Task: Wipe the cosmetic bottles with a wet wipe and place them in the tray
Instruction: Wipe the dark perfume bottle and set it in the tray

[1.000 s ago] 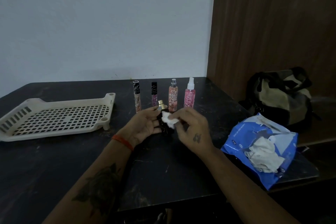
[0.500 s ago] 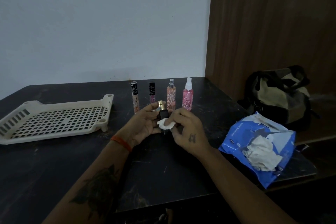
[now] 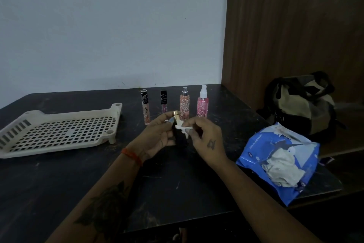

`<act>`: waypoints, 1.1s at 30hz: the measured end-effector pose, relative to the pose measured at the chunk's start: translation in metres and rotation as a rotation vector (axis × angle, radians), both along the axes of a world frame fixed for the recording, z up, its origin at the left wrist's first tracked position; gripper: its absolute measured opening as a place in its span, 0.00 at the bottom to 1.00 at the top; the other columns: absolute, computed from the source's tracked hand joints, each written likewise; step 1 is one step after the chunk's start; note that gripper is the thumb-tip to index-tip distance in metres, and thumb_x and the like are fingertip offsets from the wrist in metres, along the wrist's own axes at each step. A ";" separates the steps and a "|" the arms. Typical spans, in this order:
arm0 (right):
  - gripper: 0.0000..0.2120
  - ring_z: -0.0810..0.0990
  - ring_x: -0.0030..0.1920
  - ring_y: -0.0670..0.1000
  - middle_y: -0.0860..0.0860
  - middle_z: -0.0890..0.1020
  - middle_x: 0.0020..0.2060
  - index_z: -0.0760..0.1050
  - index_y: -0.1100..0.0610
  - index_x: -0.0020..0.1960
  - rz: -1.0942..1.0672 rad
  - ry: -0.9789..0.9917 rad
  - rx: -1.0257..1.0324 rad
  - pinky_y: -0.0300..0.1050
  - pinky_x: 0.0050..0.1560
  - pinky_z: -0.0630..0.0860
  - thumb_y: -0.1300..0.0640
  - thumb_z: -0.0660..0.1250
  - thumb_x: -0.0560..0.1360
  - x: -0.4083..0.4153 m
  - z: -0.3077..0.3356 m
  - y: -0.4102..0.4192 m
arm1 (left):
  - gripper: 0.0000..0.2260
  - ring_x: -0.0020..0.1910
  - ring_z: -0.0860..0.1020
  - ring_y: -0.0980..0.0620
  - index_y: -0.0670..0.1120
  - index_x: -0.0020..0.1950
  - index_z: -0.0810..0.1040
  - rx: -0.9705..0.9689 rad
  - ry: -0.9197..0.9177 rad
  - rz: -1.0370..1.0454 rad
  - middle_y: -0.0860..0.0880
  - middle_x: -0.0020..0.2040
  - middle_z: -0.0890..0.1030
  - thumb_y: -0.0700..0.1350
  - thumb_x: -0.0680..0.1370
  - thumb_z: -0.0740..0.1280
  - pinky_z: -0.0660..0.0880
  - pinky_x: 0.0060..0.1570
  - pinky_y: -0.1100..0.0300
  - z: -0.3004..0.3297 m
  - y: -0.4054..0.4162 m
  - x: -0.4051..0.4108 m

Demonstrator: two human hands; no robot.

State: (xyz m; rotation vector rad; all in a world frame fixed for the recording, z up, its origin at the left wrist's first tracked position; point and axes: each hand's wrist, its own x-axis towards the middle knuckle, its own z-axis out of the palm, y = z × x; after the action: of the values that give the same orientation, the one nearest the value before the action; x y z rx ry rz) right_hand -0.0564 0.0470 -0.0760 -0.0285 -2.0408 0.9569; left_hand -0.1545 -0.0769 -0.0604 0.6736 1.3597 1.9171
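Note:
My left hand [image 3: 157, 138] grips a small black bottle with a gold cap [image 3: 180, 137], held upright above the dark table. My right hand [image 3: 205, 140] pinches a white wet wipe [image 3: 182, 128] against the bottle's upper body just below the cap. Behind my hands several cosmetic bottles stand in a row: a tube with a black patterned cap [image 3: 145, 106], a smaller pink tube with a black cap [image 3: 164, 101], an orange-pink spray bottle [image 3: 184, 104] and a pink spray bottle with a white nozzle [image 3: 202, 102]. A cream perforated tray [image 3: 59, 134] lies at the left, with nothing in it.
A blue wet-wipe pack [image 3: 279, 161] with wipes spilling out lies at the table's right edge. A tan and black bag [image 3: 301, 104] sits on a lower surface to the right, beside a brown wooden panel. A pale wall backs the table.
The wipe in my right hand has shifted over the bottle's upper part, near the gold cap. My left hand keeps the same hold. The view has drifted slightly.

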 end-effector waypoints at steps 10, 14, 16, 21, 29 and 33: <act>0.11 0.77 0.45 0.45 0.55 0.82 0.43 0.81 0.62 0.45 0.004 0.068 0.064 0.25 0.48 0.70 0.73 0.66 0.67 0.002 0.002 -0.002 | 0.16 0.47 0.80 0.47 0.45 0.65 0.70 0.015 0.034 -0.024 0.43 0.52 0.79 0.35 0.79 0.54 0.80 0.44 0.50 -0.001 0.002 0.001; 0.08 0.79 0.43 0.47 0.55 0.83 0.42 0.81 0.63 0.43 0.004 0.033 0.096 0.28 0.46 0.72 0.72 0.68 0.68 0.001 -0.001 -0.001 | 0.14 0.47 0.79 0.48 0.44 0.64 0.71 0.022 0.048 -0.030 0.43 0.53 0.79 0.37 0.80 0.54 0.80 0.44 0.52 -0.003 0.004 0.003; 0.08 0.80 0.42 0.47 0.54 0.83 0.42 0.81 0.63 0.43 0.005 0.027 0.093 0.27 0.44 0.73 0.71 0.68 0.68 0.001 -0.002 -0.001 | 0.13 0.47 0.80 0.49 0.45 0.61 0.74 0.031 0.060 -0.047 0.44 0.52 0.80 0.38 0.79 0.55 0.81 0.44 0.52 -0.003 0.003 0.004; 0.09 0.82 0.33 0.46 0.53 0.82 0.35 0.80 0.60 0.42 0.062 -0.094 -0.272 0.29 0.33 0.76 0.72 0.66 0.70 -0.003 -0.002 -0.001 | 0.13 0.48 0.81 0.47 0.47 0.59 0.76 0.035 0.046 -0.049 0.45 0.50 0.82 0.38 0.79 0.57 0.80 0.47 0.47 -0.006 0.003 0.000; 0.10 0.79 0.43 0.44 0.53 0.83 0.42 0.82 0.60 0.44 -0.004 0.133 0.022 0.26 0.46 0.72 0.72 0.67 0.68 0.000 -0.001 -0.006 | 0.14 0.45 0.82 0.50 0.45 0.58 0.76 0.067 0.063 0.013 0.44 0.48 0.83 0.35 0.78 0.55 0.81 0.43 0.53 -0.008 0.004 -0.004; 0.09 0.78 0.41 0.40 0.51 0.83 0.42 0.81 0.60 0.43 0.003 0.058 -0.086 0.24 0.45 0.71 0.71 0.68 0.68 -0.004 0.000 -0.002 | 0.14 0.46 0.82 0.49 0.46 0.56 0.78 0.053 0.046 -0.012 0.45 0.49 0.83 0.36 0.77 0.58 0.80 0.42 0.54 -0.007 0.001 -0.005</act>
State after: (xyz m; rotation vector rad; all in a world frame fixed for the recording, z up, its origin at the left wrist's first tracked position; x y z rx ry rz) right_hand -0.0600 0.0451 -0.0764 -0.0430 -1.9463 1.0353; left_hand -0.1599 -0.0758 -0.0670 0.7543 1.3337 1.9457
